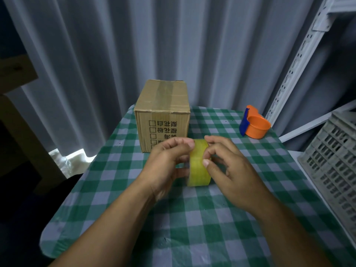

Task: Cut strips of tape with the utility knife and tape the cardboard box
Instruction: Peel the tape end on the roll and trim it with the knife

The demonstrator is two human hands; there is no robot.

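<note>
While both of your hands close on the single roll of yellowish tape (pixel 198 162), you hold it upright on its edge just above the green checked tablecloth (pixel 192 218), probably so its outer face turns toward you as you hunt for the loose end. Your left hand (pixel 167 168) grips the roll from its left side, thumb laid over the top of the rim. Your right hand (pixel 229 170) pinches at the right edge, forefinger and thumb pressed to the tape surface as if picking at it. One cardboard box (pixel 162 114) stands just beyond your fingers, printed characters upside down to you; a strip of tape already runs along its top seam, so the work looks to be at an early step, with a fresh strip not yet pulled. One orange tape dispenser with a blue part (pixel 254 124) sits well apart at the table's far right, likely parked out of the working area. No utility knife can be made out. One grey crate (pixel 333 160) lies at the right edge.
</note>
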